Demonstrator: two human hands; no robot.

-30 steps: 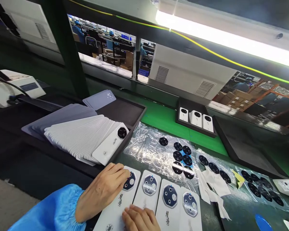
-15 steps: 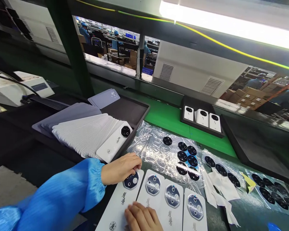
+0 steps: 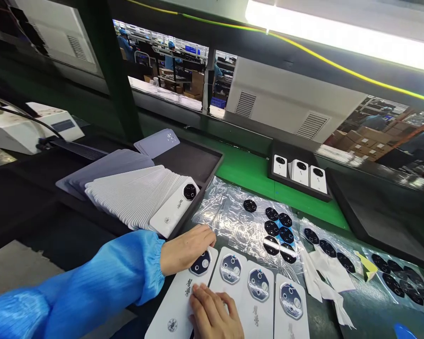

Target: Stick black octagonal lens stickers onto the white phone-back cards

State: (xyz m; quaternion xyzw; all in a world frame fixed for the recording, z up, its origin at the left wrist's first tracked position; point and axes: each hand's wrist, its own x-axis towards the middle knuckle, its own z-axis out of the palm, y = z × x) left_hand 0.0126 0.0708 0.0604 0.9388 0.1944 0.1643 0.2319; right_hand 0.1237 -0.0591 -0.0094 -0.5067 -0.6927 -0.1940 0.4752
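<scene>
Side by side in front of me lie white phone back panels, each with a dark octagonal camera plate at its top. My left hand (image 3: pixel 188 249), in a blue sleeve, is over the top of the leftmost panel (image 3: pixel 178 306). Its fingers are curled together beside and partly over that panel's camera plate (image 3: pixel 202 263); whatever is in them is hidden. Lower down, my right hand (image 3: pixel 217 313) rests with bent, slightly parted fingers on the leftmost panel's right edge, by the dark lettering. It covers part of the second panel (image 3: pixel 221 287) and shows nothing held.
A fanned stack of white panels (image 3: pixel 137 193) lies in a dark tray (image 3: pixel 198 160) at left. Clear film (image 3: pixel 233 226) bears loose black octagonal plates (image 3: pixel 272 228). White strips (image 3: pixel 330 278) lie at right. Behind, a small black tray (image 3: pixel 297 188) holds more panels.
The whole view has shifted slightly, carrying panels and trays a little to the right. My right hand has slid a short way up the panel toward the lettering. My left hand stays at the camera plate.
</scene>
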